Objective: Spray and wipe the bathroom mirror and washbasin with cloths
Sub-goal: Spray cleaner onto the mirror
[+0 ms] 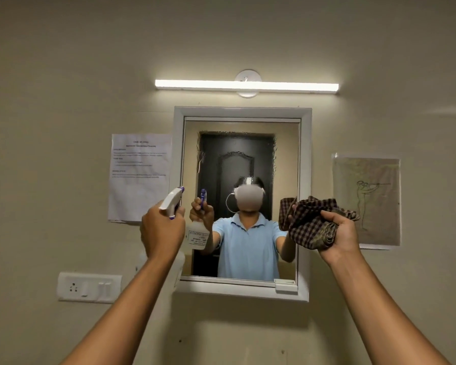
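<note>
Both arms are up in front of the mirror (241, 154), which sits in a white frame on the beige wall. The left hand (162, 230) is wrapped round the neck of the spray bottle (172, 201), raised at the mirror's lower left corner, right over the frame edge. The bottle stands roughly upright, long axis up and down, its body mostly hidden behind the hand and wrist; the white trigger head with its purple nozzle tip angles up and to the right, aimed at the glass. In the reflection you can see the same bottle's label and nozzle facing back out.

Over at the mirror's right edge, the right hand (338, 233) clutches a bunched brown checked cloth (309, 219), fingers curled round the wad. The cloth bulges out to the left of the hand and overlaps the frame's right side; whether it touches the glass, I cannot tell.

The glass shows a misty patch across its upper middle, around the reflected dark door.

Above the mirror a tube light (246, 85) glows, lying horizontal. Left of the mirror a printed sheet (140, 177) is stuck to the wall, with a switchboard (89, 287) below it. Right of the mirror hangs a line drawing (367, 201) of a figure
</note>
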A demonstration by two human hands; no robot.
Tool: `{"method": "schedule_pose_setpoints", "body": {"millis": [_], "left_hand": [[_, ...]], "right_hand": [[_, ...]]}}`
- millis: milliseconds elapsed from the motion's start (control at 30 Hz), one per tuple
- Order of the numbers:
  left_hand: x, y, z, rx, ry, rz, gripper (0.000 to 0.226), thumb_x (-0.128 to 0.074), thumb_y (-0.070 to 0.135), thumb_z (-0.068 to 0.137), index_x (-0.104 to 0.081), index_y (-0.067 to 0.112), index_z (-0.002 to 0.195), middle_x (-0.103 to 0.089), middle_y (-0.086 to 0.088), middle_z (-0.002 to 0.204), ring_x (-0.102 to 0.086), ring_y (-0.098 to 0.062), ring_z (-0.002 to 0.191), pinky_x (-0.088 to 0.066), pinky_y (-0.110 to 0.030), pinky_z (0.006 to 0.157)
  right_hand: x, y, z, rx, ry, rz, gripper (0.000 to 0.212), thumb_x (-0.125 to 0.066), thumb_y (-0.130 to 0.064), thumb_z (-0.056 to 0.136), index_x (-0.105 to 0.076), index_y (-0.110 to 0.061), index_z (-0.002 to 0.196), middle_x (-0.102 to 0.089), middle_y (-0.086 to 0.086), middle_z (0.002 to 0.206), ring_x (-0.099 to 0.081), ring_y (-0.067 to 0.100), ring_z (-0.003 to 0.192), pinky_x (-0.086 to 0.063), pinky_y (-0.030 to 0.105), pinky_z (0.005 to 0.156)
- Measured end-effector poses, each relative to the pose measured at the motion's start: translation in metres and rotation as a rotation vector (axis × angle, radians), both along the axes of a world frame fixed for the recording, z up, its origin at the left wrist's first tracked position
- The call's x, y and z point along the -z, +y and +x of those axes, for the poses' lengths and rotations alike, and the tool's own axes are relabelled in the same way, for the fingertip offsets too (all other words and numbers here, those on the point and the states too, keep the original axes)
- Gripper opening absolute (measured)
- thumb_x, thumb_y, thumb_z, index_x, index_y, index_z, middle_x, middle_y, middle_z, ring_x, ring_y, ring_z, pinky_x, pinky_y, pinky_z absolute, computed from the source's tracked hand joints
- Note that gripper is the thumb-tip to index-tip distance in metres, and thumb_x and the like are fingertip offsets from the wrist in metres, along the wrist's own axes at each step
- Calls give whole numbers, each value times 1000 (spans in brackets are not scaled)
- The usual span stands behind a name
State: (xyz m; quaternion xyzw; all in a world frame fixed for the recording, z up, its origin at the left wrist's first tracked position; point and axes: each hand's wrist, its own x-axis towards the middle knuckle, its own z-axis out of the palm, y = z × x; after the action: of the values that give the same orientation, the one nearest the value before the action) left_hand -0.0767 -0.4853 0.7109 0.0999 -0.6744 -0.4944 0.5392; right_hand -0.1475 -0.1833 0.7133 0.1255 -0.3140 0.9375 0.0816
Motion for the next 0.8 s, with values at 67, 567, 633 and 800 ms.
{"method": "schedule_pose_setpoints", "body": {"millis": [67,567,633,800], "left_hand": [[7,-7,4,-6,-21,0,31,-69,24,88,-69,5,113,-71,-16,93,-63,-27,78,-38,-22,53],[48,85,-9,169,-108,-30,37,-70,26,88,-68,3,116,-71,-17,99,-68,-33,92,-49,-31,69],[47,102,-12,200,-108,-48,40,-70,27,87,-66,5,120,-72,-16,104,-69,-32,94,-54,-36,75],[55,134,-26,264,-68,-83,45,-72,33,85,-63,14,126,-69,-8,111,-69,-27,98,-50,-21,67]], "right_hand": [[1,-5,3,-12,1,4,78,-71,-8,51,-59,-4,128,-65,17,126,-62,36,114,-42,54,104],[15,27,32,112,-79,5,43,-50,-7,84,-60,-3,125,-67,15,120,-64,31,109,-50,46,93],[17,39,34,138,-87,6,40,-49,-8,87,-60,-3,125,-67,14,119,-65,30,107,-52,45,89],[18,65,37,195,-88,-6,62,-57,-7,68,-59,-3,130,-66,14,124,-66,28,106,-53,42,85]]}}
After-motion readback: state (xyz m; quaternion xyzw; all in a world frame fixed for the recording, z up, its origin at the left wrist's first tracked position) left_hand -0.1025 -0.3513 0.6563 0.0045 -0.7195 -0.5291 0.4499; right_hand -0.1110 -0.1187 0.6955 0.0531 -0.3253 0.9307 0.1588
